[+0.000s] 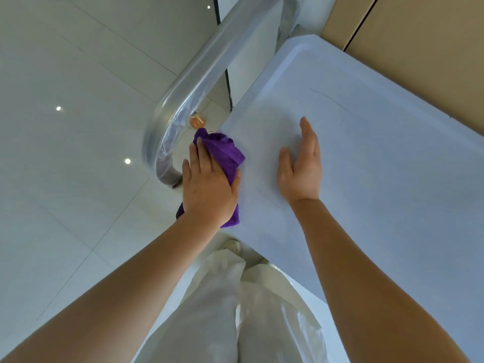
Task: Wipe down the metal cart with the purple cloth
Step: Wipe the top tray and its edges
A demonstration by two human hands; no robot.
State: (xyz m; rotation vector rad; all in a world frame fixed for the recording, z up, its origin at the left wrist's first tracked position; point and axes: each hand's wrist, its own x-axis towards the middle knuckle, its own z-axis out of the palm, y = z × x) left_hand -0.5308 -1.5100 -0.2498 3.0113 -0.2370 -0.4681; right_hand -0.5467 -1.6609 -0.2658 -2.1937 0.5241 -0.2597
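Left hand (209,184) fingers press purple cloth (225,153) on cart (366,166); right hand (301,169) flat.

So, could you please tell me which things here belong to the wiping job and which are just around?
Belong to the job:
- purple cloth, pressed under the left hand
- cart top, with the right hand flat on it
- cart handle, still in plastic wrap

Just around:
- tiled floor
- wooden panel
- small orange wheel
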